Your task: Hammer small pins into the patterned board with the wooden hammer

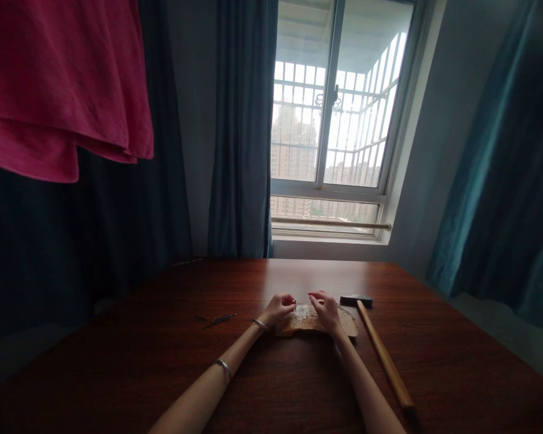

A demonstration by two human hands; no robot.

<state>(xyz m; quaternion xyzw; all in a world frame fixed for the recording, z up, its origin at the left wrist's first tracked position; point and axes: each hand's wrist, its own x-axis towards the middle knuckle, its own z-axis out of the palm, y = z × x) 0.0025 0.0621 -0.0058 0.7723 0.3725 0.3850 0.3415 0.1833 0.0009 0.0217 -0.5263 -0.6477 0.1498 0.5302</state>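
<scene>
A pale wooden board (308, 319) with a dark speckled surface and a rough front edge lies on the table. A row of short marks or nails runs near its right end. My left hand (280, 307) is over the board's left part, thumb and forefinger pinched; a tiny thin thing seems to be at the fingertips, too small to name. Over the right part of the board is my right hand (326, 310), its fingers bent and the fingertips close together. Whatever they hold, if anything, is too small to make out.
A hammer (384, 355) with a wooden handle lies right of the board, its dark head at the far end. Several thin dark pieces, like nails, form a small pile (219, 320) at left. The brown table (163, 374) reaches towards the window (317, 187); a pink cloth (67, 84) hangs at upper left.
</scene>
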